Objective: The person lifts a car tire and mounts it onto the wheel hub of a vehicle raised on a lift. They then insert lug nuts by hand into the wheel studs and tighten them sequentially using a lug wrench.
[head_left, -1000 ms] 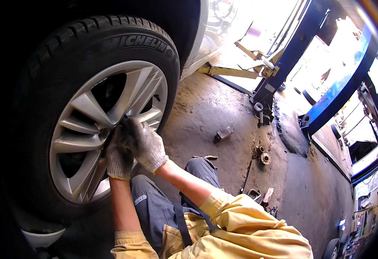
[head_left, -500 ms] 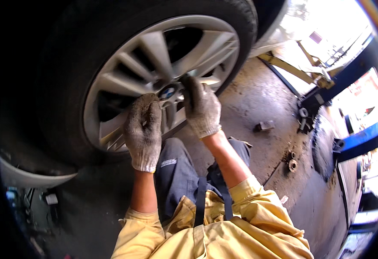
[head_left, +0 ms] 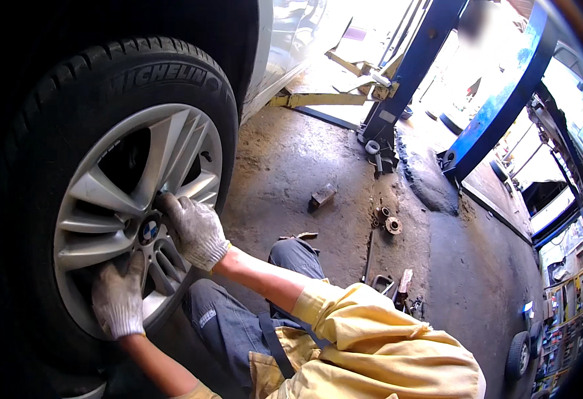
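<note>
A silver alloy wheel (head_left: 102, 256) with a black tyre (head_left: 35, 173) fills the left side, upright under the car's arch. Its round blue-and-white centre cap (head_left: 149, 231) sits between my hands. My left hand (head_left: 118, 298), in a dirty knit work glove, grips the wheel at a lower spoke, fingers partly hidden in the gap and thumb pointing up toward the cap. My right hand (head_left: 195, 229), gloved likewise, has its fingers drawn together at the hub just right of the cap, by a bolt hole. Whatever those fingertips hold is hidden.
Blue lift posts (head_left: 414, 73) with a yellow lift arm (head_left: 318, 100) stand beyond the car. On the stained floor lie a small block (head_left: 322, 196), a round metal flanged part (head_left: 393, 226) and some hand tools (head_left: 384, 286). A loose tyre (head_left: 519, 356) and shelves are at far right.
The view has swung right, so the wheel sits further left. My left hand has gone from beside the cap down to a lower spoke; my right hand stays near the hub.
</note>
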### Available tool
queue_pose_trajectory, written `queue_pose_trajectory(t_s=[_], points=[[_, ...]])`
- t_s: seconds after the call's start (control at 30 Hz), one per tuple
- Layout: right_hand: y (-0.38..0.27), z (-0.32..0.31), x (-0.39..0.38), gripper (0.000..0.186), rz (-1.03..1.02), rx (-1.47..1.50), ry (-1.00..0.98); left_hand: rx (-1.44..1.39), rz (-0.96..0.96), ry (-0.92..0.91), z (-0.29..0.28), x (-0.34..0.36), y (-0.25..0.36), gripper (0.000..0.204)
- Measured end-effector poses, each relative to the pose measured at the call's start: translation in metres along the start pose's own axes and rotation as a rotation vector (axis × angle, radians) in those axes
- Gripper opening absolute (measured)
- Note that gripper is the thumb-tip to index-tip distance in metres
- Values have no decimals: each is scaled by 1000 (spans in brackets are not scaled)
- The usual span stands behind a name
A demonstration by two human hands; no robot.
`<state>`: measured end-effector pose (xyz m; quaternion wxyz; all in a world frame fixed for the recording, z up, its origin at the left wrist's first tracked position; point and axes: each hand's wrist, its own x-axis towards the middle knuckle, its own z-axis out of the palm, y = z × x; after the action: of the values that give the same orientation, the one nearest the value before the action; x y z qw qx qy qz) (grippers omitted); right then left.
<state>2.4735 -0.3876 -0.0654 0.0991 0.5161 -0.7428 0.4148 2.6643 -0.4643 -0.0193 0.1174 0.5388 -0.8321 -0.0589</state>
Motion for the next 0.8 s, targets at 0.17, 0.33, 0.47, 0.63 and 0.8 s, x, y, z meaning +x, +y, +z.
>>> queue_pose_trajectory(t_s=[0.17, 0.33, 0.47, 0.63, 0.8], points=[[-3, -5, 16, 41, 633, 867, -154, 84, 46, 136, 15, 21, 3, 82], [0, -6, 3, 32, 8, 368, 152, 95, -70, -63, 6, 22, 3, 87], [-4, -3, 4, 24, -123, 184, 183, 47, 43, 209, 12, 17, 3, 81], [1, -10, 19, 29, 943, 1315, -265, 74, 59, 292, 23, 18, -3, 80], [6, -4, 13, 25, 56, 163, 64, 37, 52, 178, 16, 18, 1, 81]])
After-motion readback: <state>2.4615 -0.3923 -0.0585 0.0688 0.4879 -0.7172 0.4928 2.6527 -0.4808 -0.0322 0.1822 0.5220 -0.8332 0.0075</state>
